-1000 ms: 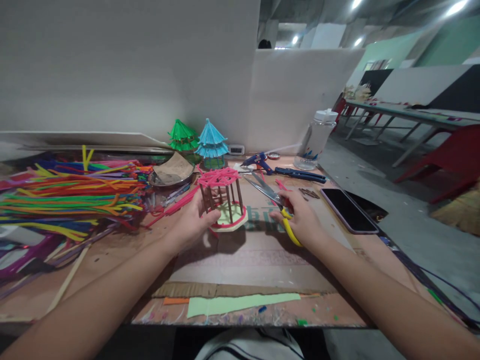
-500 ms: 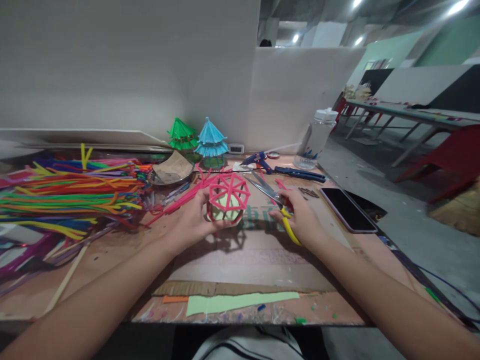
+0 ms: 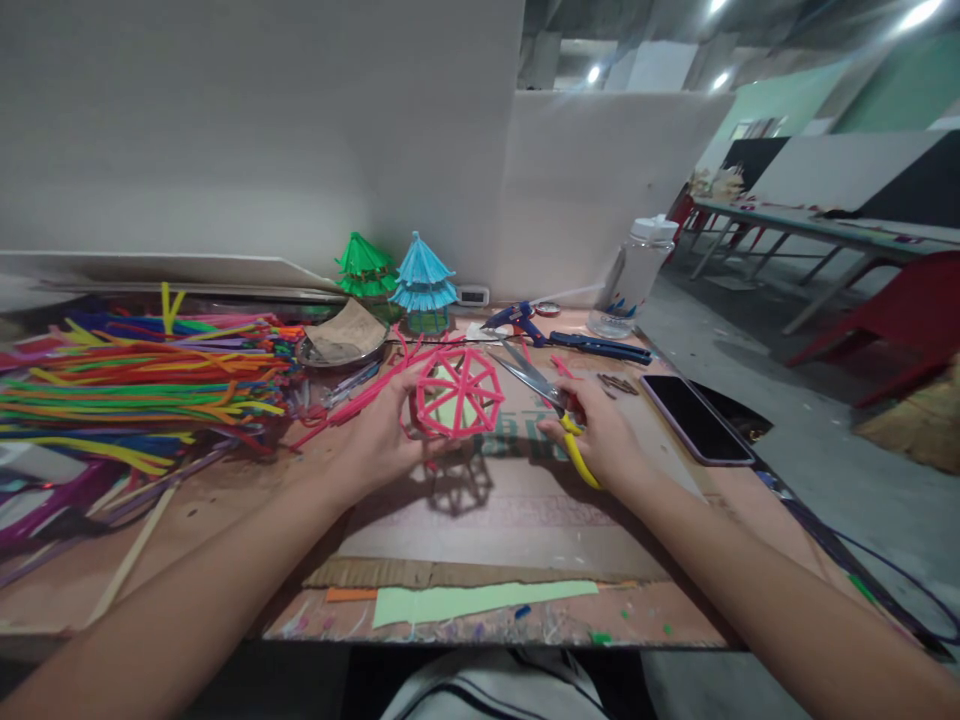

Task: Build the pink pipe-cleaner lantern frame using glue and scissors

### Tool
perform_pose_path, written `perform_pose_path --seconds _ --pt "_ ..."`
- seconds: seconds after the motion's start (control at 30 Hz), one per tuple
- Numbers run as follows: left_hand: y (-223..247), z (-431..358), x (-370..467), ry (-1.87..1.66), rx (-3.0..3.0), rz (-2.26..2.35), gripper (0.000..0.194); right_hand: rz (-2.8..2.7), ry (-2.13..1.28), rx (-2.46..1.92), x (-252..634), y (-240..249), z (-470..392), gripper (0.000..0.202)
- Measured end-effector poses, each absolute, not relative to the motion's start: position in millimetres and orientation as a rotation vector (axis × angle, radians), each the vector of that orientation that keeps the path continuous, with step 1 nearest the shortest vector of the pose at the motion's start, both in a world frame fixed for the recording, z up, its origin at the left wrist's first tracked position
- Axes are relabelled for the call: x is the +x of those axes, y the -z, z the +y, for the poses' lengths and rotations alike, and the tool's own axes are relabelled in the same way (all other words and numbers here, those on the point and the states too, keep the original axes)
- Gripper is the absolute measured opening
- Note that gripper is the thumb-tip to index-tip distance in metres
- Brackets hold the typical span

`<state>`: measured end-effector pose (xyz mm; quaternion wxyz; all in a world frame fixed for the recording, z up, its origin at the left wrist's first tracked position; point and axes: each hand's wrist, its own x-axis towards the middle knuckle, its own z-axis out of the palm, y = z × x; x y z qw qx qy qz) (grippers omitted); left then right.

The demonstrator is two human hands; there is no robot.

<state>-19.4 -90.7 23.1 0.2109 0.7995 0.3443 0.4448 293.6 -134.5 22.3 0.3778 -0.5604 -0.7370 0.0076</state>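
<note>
My left hand grips a pink eight-sided frame by its left side, with spokes meeting at its centre and a pale green panel behind them. It is held above a cardboard sheet, on which its shadow falls. In my right hand is a pair of scissors with yellow handles; the blades point up and left, close to the frame but apart from it. Pink pipe cleaners lie behind my left hand. Part of the frame's left edge is hidden by my fingers.
Colourful pipe cleaners heap up on the left. Behind stand a green pagoda model, a blue pagoda model and a dish. A glue gun, pliers, water bottle and phone are on the right.
My left hand has tilted the pink frame so its spoked face turns more toward me. My right hand and the scissors have barely moved.
</note>
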Motion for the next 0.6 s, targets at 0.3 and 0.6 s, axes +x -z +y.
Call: perform_pose_path --seconds 0.3,0.6 --pt "-33.6 -94.4 -15.5 -1.245 2.172 0.900 0.070 -1.851 -0.053 -1.417 293.8 -26.2 -136.3 0.044" --pt "-9.6 -79.2 -9.9 -1.105 1.985 1.092 0.069 -1.864 -0.067 -1.403 292.5 -26.3 -135.9 0.047"
